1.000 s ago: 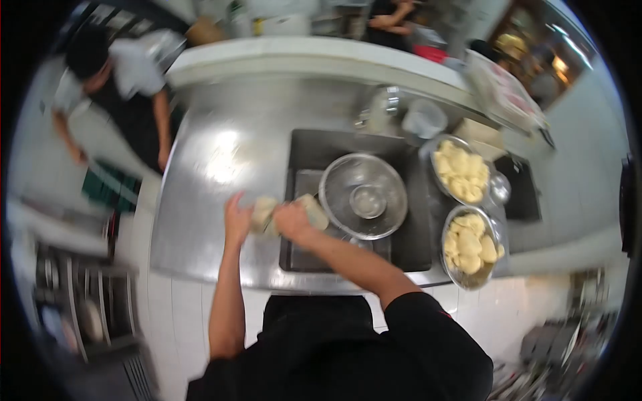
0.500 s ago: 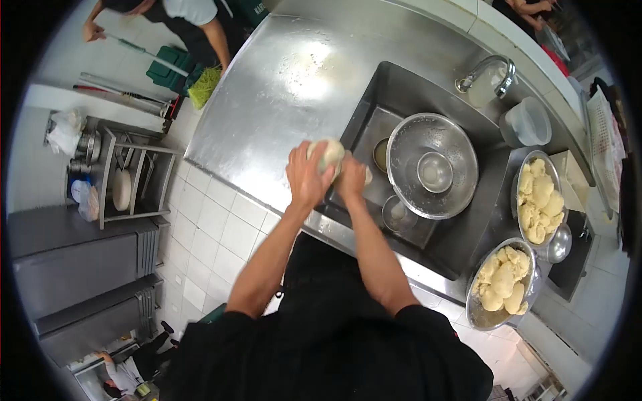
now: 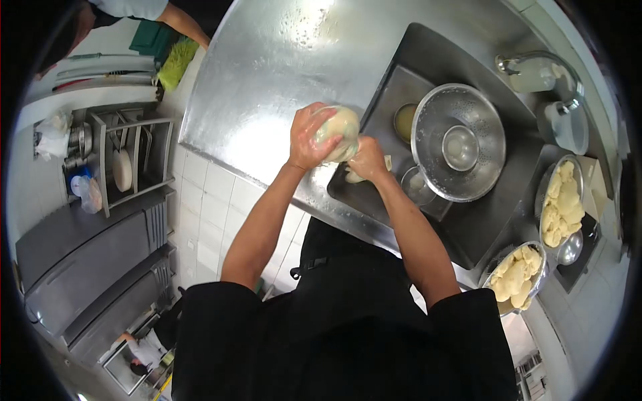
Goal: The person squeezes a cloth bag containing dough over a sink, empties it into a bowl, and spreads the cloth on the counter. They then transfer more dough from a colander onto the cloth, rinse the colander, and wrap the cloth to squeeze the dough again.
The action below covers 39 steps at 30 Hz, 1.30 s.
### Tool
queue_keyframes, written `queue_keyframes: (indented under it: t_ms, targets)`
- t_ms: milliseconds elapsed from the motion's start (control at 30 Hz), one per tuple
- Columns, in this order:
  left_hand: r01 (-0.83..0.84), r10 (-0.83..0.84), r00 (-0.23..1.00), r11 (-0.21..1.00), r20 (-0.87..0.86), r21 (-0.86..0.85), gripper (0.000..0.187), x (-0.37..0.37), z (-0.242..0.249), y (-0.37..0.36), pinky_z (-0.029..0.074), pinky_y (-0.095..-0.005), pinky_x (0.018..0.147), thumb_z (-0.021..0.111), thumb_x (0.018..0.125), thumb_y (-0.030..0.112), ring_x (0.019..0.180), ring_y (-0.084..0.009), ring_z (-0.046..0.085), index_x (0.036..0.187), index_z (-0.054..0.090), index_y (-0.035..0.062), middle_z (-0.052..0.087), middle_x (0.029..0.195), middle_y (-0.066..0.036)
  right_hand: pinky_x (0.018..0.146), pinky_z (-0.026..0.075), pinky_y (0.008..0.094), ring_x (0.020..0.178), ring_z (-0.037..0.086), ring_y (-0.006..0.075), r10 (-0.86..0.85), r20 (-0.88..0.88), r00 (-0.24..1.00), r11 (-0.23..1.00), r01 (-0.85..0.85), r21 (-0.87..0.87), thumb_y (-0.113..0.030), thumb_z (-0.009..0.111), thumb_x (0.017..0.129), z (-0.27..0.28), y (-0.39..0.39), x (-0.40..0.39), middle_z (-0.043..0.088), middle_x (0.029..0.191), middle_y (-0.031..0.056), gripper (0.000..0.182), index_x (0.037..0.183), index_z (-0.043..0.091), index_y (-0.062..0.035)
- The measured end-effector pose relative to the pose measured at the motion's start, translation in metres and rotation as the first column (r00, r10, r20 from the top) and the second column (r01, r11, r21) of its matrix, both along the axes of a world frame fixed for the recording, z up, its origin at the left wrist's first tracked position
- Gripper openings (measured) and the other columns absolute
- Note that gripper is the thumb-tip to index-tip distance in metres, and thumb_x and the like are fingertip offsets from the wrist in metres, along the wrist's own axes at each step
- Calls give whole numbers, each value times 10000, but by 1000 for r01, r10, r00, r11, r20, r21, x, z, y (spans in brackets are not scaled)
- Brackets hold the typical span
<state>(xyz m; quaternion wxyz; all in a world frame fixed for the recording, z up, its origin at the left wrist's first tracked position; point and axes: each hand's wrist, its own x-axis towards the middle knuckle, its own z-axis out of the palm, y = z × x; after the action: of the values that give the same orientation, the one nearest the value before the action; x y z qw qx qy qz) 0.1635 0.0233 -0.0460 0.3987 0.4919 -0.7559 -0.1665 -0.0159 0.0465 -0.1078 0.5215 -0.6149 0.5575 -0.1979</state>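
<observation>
My left hand (image 3: 311,137) is wrapped round the side of a pale, rounded bundle (image 3: 341,127), which looks like dough or a wet cloth ball. Against its lower right side, my right hand (image 3: 366,159) is closed on its gathered end. A pale scrap (image 3: 353,176) shows just below that hand, at the sink's edge. Both hands are over the border between the steel counter (image 3: 247,87) and the sink (image 3: 478,234). What lies inside the bundle cannot be made out.
A large steel bowl (image 3: 491,160) with a small bowl (image 3: 461,148) inside stands in the sink. Two bowls of yellowish dough (image 3: 564,204) (image 3: 515,277) are at the right. A faucet (image 3: 568,73) is behind. Another person's arm (image 3: 184,25) reaches in at upper left.
The view has shifted and turned. The bundle shows larger between my hands, with my left hand spread on its side. The other person at upper left is closer to the frame's edge.
</observation>
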Motion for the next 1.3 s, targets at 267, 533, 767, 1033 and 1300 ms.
queue_keyframes:
  t_ms: [267,533,767,1033,1300]
  targets:
    - [-35,-233,951,576,205,817,873,-18,52,-49,385,-447,1069,728,746,578,1328,-388,437,1414,465,81,496,1403,-214,763,519,528,874,668,425,-46,-417,908,971,-57,-232,-205,654,769,54,-5,6,683,869,261,241,895,684,-1]
    - [-398,245,888,833,389,385,494,-55,32,40,450,-448,954,740,678,466,1074,-376,578,1036,722,126,617,1168,-172,689,530,484,756,679,395,-26,-326,945,929,-98,-357,-138,646,724,41,43,-8,685,798,218,154,819,657,-17]
    - [-254,239,966,949,97,188,415,-36,22,72,481,-439,887,792,558,264,1026,-337,587,944,721,126,627,1107,-125,732,515,514,759,653,432,166,-99,981,971,-180,-155,-72,632,621,12,69,-9,663,780,238,207,812,648,7]
    - [-74,69,997,985,39,156,430,-9,-1,45,518,-432,822,787,548,294,950,-343,630,943,721,138,651,1078,-128,747,509,510,795,635,453,251,157,955,965,-234,-118,-61,610,633,-5,59,-4,647,781,262,181,789,655,20]
    - [-247,277,961,850,4,466,816,20,32,98,243,-482,1145,718,822,414,1394,-422,278,1434,371,0,333,1483,-258,776,520,430,853,657,414,-48,21,999,994,50,-97,-43,646,658,76,49,-55,678,929,233,307,961,669,7]
